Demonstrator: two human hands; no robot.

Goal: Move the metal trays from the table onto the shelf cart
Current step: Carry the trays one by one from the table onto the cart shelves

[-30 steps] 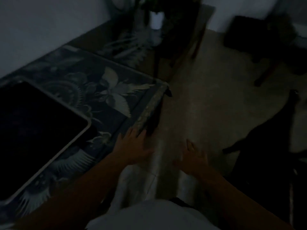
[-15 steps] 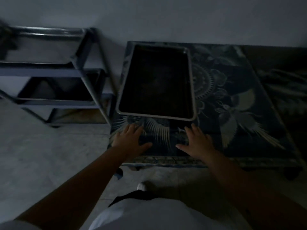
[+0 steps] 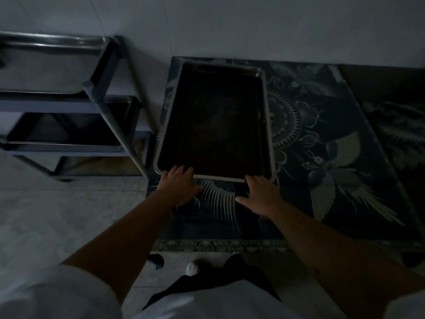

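- we saw the metal tray [image 3: 216, 120], rectangular, dark inside with a pale rim, lying at the tabletop's [image 3: 333, 199] left edge beside the shelf cart [image 3: 110, 88].
- since half a second earlier, our left hand [image 3: 180, 186] and right hand [image 3: 261, 194] had moved forward; fingers spread, they touched its near rim without gripping it.

The room was dim. A pale wall [image 3: 230, 24] ran across the back of the view. The floor [image 3: 57, 215] was light and faintly mottled, with tile joints barely discernible. A dark patterned cloth [image 3: 322, 139] bore pale bird and feather motifs, a toothed circular medallion and a decorated border along its near edge. The wearer's white garment [image 3: 57, 293] filled the lower edge, with dark trousers [image 3: 207, 284] below it and one light shoe [image 3: 191, 268] on the floor. A small dark object [image 3: 156, 260] lay beside the shoe; its nature could not be determined.
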